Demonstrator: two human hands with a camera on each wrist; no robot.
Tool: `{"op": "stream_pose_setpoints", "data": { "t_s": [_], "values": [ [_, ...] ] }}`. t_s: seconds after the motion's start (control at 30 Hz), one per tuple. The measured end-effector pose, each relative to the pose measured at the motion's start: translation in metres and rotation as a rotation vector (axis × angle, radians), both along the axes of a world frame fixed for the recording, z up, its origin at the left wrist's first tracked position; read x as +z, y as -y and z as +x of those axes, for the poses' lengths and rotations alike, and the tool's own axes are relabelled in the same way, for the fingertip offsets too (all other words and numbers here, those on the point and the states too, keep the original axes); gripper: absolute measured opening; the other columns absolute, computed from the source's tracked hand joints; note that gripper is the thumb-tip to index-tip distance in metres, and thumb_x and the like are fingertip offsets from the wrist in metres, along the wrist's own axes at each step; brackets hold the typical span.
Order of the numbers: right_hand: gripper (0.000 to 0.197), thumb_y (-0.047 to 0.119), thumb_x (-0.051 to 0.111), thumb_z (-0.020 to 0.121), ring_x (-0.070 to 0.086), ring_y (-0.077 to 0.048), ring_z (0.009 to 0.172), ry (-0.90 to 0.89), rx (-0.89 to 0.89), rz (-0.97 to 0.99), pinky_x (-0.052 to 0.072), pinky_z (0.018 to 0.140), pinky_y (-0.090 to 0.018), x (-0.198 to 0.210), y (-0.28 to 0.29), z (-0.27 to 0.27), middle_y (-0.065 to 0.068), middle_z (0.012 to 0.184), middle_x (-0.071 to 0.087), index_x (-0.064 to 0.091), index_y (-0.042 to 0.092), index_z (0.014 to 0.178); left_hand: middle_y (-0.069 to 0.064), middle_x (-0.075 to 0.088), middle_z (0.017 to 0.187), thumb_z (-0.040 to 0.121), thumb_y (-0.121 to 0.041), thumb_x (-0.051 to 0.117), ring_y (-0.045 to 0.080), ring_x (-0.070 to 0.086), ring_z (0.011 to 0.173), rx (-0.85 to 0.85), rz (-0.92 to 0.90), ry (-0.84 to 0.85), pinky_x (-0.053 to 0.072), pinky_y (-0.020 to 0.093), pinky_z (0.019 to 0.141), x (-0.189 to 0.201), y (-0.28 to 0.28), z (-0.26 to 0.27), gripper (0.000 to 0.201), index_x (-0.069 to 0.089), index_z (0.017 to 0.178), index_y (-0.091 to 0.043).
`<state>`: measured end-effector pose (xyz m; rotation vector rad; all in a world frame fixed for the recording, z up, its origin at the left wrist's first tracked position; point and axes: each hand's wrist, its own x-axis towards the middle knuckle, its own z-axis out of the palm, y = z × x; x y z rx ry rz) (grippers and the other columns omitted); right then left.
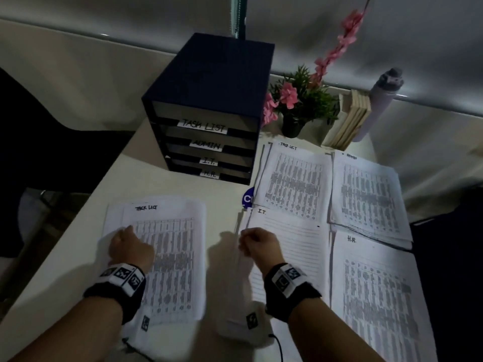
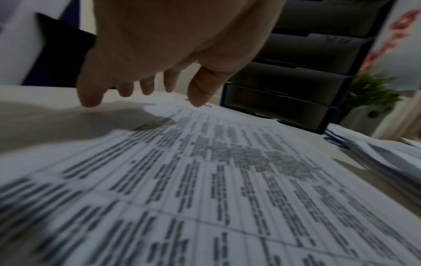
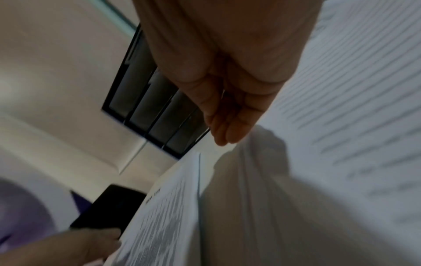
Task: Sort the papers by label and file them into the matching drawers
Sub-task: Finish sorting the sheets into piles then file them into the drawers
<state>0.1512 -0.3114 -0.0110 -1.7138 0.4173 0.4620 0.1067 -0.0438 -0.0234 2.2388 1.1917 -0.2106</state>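
Observation:
A dark blue drawer unit (image 1: pixel 209 105) stands at the back, its drawers labelled TASK LIST, ADMIN, I.T. and H.R. from top to bottom. To its right lie sorted piles: TASK LIST (image 1: pixel 295 178), ADMIN (image 1: pixel 368 194), I.T. (image 1: pixel 290 246) and H.R. (image 1: pixel 373 296). An unsorted stack (image 1: pixel 172 257) lies at front left with a TASK LIST sheet on top. My left hand (image 1: pixel 125 241) (image 2: pixel 141 95) hangs over the stack's left side, fingers loose and pointing down at the paper. My right hand (image 1: pixel 251 241) (image 3: pixel 223 136) pinches the raised left edge of the top I.T. sheet.
A potted plant with pink flowers (image 1: pixel 300 103), a few upright books (image 1: pixel 350 118) and a grey bottle (image 1: pixel 381 100) stand at the back right. A blue round sticker (image 1: pixel 248 198) shows between the piles. The table's left edge (image 1: pixel 65 231) runs diagonally beside a dark chair.

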Motion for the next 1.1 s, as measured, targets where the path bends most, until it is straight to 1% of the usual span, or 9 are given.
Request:
{"op": "stream_pose_setpoints", "data": {
  "t_s": [0.1,0.23,0.33,0.43,0.53,0.63,0.73,0.93,1.1],
  "values": [
    [0.022,0.012,0.053,0.082,0.067,-0.031,0.072,0.021,0.289,-0.194,0.058,0.076,-0.043,-0.008,-0.035,-0.013,-0.014,0.073,0.07,0.069,0.012,0.066,0.02,0.017,0.156,0.088,-0.007,0.053,0.038,0.022,0.141,0.061,-0.023,-0.117,0.019,0.045,0.118,-0.006,-0.025,-0.014,0.07,0.021,0.15,-0.008],
    [0.026,0.022,0.053,0.087,0.065,-0.03,0.092,0.033,0.466,-0.407,0.052,0.083,-0.033,-0.009,-0.064,-0.027,-0.015,0.091,0.07,0.069,0.002,0.092,0.027,0.035,0.143,0.087,-0.005,0.051,0.044,0.043,0.124,0.09,-0.034,-0.104,0.034,0.043,0.107,-0.013,-0.039,-0.029,0.052,0.043,0.138,-0.003],
    [0.027,0.03,0.059,0.086,0.065,-0.03,0.096,-0.036,0.473,-0.312,0.055,0.08,-0.038,-0.003,-0.083,-0.04,-0.006,0.091,0.062,0.06,0.008,0.1,0.019,0.065,0.084,0.082,-0.001,0.047,0.031,0.061,0.078,-0.042,0.002,0.09,0.045,0.033,0.072,-0.017,-0.042,-0.042,0.023,0.069,0.082,0.002],
    [0.024,0.026,0.06,0.088,0.06,-0.022,0.087,-0.03,0.395,-0.303,0.051,0.069,-0.031,-0.001,-0.092,-0.044,0.004,0.084,0.055,0.047,0.011,0.101,0.016,0.065,0.06,0.073,0.0,0.059,0.027,0.065,0.066,-0.155,0.003,0.203,0.045,0.026,0.068,-0.018,-0.044,-0.051,0.016,0.069,0.061,0.0],
    [0.014,0.022,0.061,0.087,0.059,-0.02,0.08,0.041,0.309,-0.384,0.05,0.062,-0.025,0.0,-0.09,-0.045,0.004,0.079,0.057,0.05,0.013,0.092,0.017,0.061,0.065,0.078,-0.01,0.069,0.027,0.063,0.07,-0.137,-0.12,0.188,0.042,0.026,0.07,-0.008,-0.045,-0.051,0.017,0.062,0.062,-0.007],
    [0.014,0.02,0.061,0.085,0.067,-0.028,0.082,0.014,0.234,-0.32,0.059,0.073,-0.042,-0.005,-0.088,-0.044,-0.009,0.086,0.069,0.061,0.008,0.09,0.012,0.065,0.091,0.085,-0.019,0.061,0.03,0.064,0.089,-0.085,-0.365,0.185,0.049,0.036,0.082,-0.004,-0.047,-0.05,0.01,0.06,0.09,-0.009],
    [0.025,0.035,0.066,0.083,0.07,-0.025,0.081,-0.026,0.269,-0.341,0.059,0.076,-0.04,-0.011,-0.084,-0.042,-0.008,0.086,0.074,0.069,0.011,0.091,0.006,0.068,0.103,0.081,-0.012,0.068,0.026,0.065,0.096,-0.113,-0.434,0.219,0.052,0.037,0.09,-0.005,-0.05,-0.054,0.032,0.062,0.112,-0.01],
    [0.02,0.011,0.06,0.081,0.066,-0.03,0.087,0.026,0.096,-0.5,0.056,0.08,-0.039,-0.019,-0.074,-0.04,-0.009,0.091,0.069,0.062,0.009,0.101,0.007,0.069,0.095,0.082,-0.029,0.072,0.026,0.065,0.092,0.0,-0.436,0.309,0.05,0.034,0.088,-0.004,-0.055,-0.055,0.027,0.069,0.099,-0.009],
    [0.018,0.008,0.054,0.083,0.047,-0.02,0.058,0.013,0.177,-0.668,0.037,0.053,-0.024,-0.02,-0.068,-0.036,0.001,0.059,0.048,0.051,0.01,0.065,0.021,0.061,0.126,0.092,-0.033,0.056,0.037,0.056,0.118,0.058,-0.291,0.191,0.042,0.04,0.105,-0.015,-0.073,-0.047,0.047,0.06,0.123,0.002]
  ]
}}
